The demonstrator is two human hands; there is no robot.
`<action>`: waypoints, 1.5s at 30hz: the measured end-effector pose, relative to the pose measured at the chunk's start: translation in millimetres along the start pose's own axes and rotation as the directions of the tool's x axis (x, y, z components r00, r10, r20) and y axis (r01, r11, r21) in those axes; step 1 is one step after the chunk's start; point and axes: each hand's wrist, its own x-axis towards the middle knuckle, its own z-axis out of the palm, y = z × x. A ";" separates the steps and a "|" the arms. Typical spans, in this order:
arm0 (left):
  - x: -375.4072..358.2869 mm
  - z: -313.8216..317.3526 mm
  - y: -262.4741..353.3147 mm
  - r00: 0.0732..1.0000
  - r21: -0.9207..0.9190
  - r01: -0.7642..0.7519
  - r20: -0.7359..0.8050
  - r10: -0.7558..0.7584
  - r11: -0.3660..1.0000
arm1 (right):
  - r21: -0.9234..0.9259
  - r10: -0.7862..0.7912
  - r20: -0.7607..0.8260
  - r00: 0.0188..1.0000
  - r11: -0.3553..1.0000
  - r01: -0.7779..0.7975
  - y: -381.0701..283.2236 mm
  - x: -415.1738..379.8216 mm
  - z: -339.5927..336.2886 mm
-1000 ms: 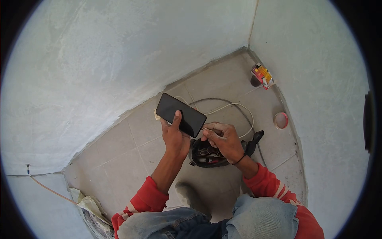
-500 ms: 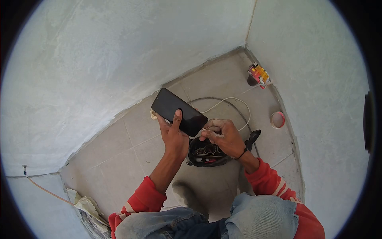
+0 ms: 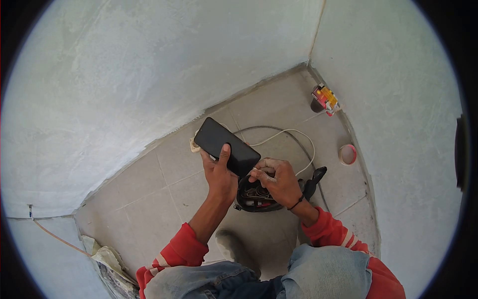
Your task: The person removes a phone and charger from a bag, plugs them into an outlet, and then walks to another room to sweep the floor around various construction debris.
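Note:
My left hand [image 3: 219, 172] is closed around a black smartphone [image 3: 226, 145], the thumb lying across its dark screen. At the phone's lower right end, my right hand [image 3: 279, 180] pinches a small pale tip between thumb and fingers. It looks like the end of the white charging cable [image 3: 312, 144], which loops over the floor and passes behind the hand. Whether the tip sits in the phone's port is hidden by the fingers. Below both hands stands an open black bag [image 3: 266, 207] holding tools, partly covered by my right hand.
A white power socket [image 3: 193, 145] shows behind the phone's left edge. A grey cable [image 3: 294, 134] curves across the tiled floor [image 3: 144, 189]. By the right wall lie a roll of tape [image 3: 347, 154] and a dark cup with colourful packets [image 3: 325, 99]. Plastered walls enclose the corner.
The phone and both hands sit slightly lower in view, as does the floor around them. My right fingers stay pinched at the phone's end.

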 end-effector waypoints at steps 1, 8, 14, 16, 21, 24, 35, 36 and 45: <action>1.1 -3.4 -2.2 1.000 0.002 -0.002 -0.001 0.002 1.000 | 0.002 -0.001 0.001 1.000 1.000 0.001 0.1 0.6 -0.5; -7.5 -1.1 -18.0 0.999 0.089 -0.014 -0.043 0.018 0.996 | -0.046 0.051 0.155 0.987 0.998 -0.044 -15.2 10.6 -15.7; -2.0 -23.3 -13.3 0.981 0.671 -0.183 0.175 0.086 0.719 | 0.135 0.208 0.205 0.956 0.962 -0.239 -7.5 6.6 -49.3; -7.2 -42.1 -5.3 0.963 0.816 -0.263 0.254 0.088 0.515 | 0.148 0.241 0.185 0.953 0.952 -0.269 -6.4 -3.5 -67.2; -35.4 -60.8 -16.8 0.733 0.665 -0.679 0.602 -0.315 -0.309 | -0.013 0.360 0.117 0.926 0.932 -0.361 2.9 -41.5 -85.0; -27.1 -63.8 -24.4 0.742 0.636 -0.670 0.558 -0.370 -0.383 | -0.370 -0.029 0.239 0.971 0.921 0.119 25.4 -50.9 -76.9; -19.2 -77.5 -4.2 0.683 0.758 -0.649 0.545 -0.486 -0.062 | -0.718 0.045 0.366 0.929 0.648 0.252 -41.0 -6.5 -92.3; -21.9 -78.2 -1.7 0.689 0.789 -0.610 0.488 -0.536 -0.065 | -0.722 0.049 0.412 0.910 0.627 0.293 -40.6 -3.4 -86.7; -30.3 -100.6 -7.1 0.717 0.791 -0.592 0.604 -0.348 0.152 | -0.795 0.210 0.561 0.801 0.406 0.450 -40.0 12.4 -55.8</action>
